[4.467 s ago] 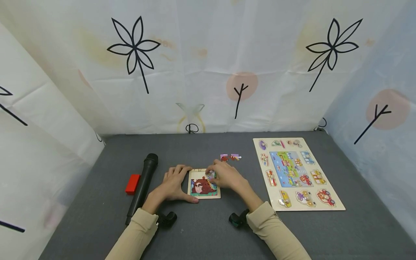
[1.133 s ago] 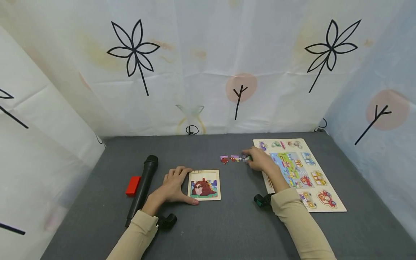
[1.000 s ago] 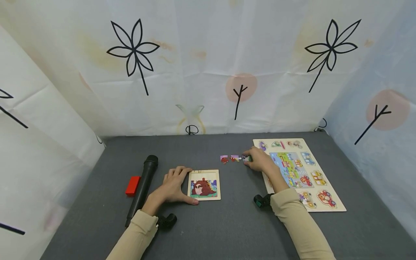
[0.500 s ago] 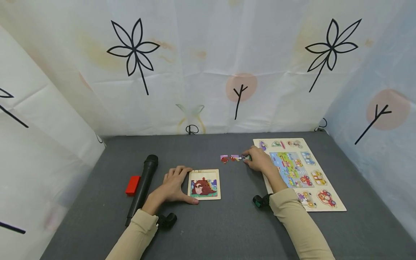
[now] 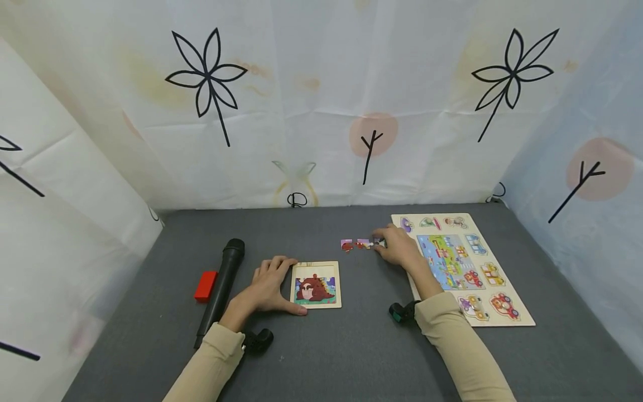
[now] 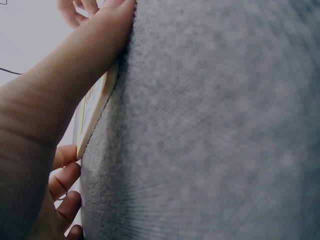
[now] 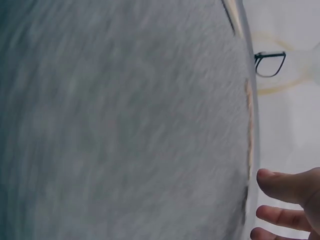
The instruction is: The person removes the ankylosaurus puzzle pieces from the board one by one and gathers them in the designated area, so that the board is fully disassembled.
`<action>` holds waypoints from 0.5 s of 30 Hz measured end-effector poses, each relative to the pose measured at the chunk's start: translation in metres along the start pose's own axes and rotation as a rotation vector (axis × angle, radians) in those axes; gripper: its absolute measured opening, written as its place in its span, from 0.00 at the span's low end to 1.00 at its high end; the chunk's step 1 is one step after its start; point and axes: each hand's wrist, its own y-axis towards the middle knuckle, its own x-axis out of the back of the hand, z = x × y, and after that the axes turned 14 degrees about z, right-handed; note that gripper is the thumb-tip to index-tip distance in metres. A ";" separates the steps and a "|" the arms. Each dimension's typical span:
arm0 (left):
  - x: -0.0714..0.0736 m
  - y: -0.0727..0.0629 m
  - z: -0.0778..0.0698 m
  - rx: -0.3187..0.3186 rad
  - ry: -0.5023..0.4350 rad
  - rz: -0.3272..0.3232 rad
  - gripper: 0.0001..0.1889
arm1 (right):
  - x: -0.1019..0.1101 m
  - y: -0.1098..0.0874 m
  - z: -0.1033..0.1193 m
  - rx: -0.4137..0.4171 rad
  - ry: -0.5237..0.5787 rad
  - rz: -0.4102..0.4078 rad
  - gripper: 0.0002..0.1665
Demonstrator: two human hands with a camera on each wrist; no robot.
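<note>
A small square wooden puzzle tray point(image 5: 317, 271) lies mid-table in the head view, its lower part filled with a reddish-brown dinosaur picture and its upper part bare wood. My left hand point(image 5: 268, 286) holds the tray at its left side, fingertips at the upper left corner and thumb along the lower edge. To the right, my right hand point(image 5: 400, 249) has thumb and index finger on either side of a small puzzle piece point(image 5: 379, 242), partly hidden by the fingers. Just left of it lie a purple-and-red puzzle piece point(image 5: 346, 245) and a second loose puzzle piece point(image 5: 363, 244), in a row.
A large wooden peg puzzle board point(image 5: 494, 254) with vehicle and toy pictures lies on the right, partly under the right forearm. Left of the left hand are a black microphone point(image 5: 223, 285) and a red block point(image 5: 205, 286). A printed cloth point(image 5: 311, 100) hangs behind the grey table point(image 5: 321, 357).
The right hand has moved from the tray to the right with a piece, set at the end of the row. Over the last second it shifts slightly left. The left hand stays put.
</note>
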 end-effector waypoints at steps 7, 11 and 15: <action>0.000 0.000 0.001 -0.011 0.006 -0.004 0.62 | 0.003 -0.002 0.021 0.059 0.055 -0.037 0.23; -0.001 0.001 0.001 -0.009 0.007 -0.003 0.62 | 0.003 -0.004 0.035 0.117 0.099 -0.038 0.23; -0.001 0.001 0.002 0.001 0.009 0.002 0.62 | 0.001 -0.006 0.047 0.166 0.154 -0.011 0.24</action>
